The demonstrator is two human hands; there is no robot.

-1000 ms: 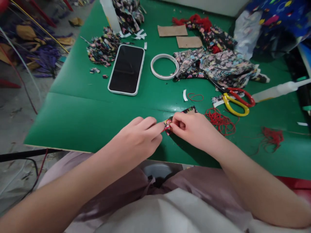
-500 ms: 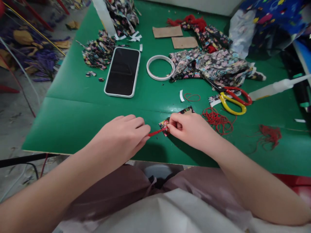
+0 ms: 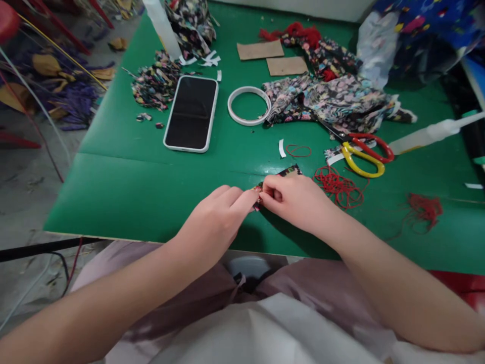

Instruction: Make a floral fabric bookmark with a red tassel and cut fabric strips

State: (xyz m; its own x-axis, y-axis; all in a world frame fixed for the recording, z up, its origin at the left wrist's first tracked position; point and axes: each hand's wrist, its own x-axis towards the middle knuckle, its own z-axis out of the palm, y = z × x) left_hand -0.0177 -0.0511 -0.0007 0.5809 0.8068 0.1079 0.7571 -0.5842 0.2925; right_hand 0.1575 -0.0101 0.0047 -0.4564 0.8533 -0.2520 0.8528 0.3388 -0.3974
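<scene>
Near the table's front edge, a small piece of dark floral fabric (image 3: 291, 171) is pinched in my right hand (image 3: 293, 199), thumb against curled fingers. My left hand (image 3: 222, 215) has its fingertips at the fabric's left end, touching or nearly touching my right fingertips. Both sets of fingers are closed, and they cover most of the fabric. The red strand at that end is hidden now, so what my left fingers hold does not show. Just right of my right hand lies a tangle of red thread (image 3: 339, 188). Beyond it rest scissors (image 3: 366, 154) with red and yellow handles.
A phone (image 3: 192, 114) and a roll of white tape (image 3: 230, 106) lie on the green table (image 3: 125, 187). Behind are floral cloth (image 3: 341, 101), cardboard pieces (image 3: 261, 49) and fabric scraps (image 3: 155, 83). White bottles stand back left (image 3: 163, 30) and lie at right (image 3: 424, 135).
My left hand has moved right, from holding a stretched red strand to meeting my right fingertips at the fabric. My right hand has stayed in place.
</scene>
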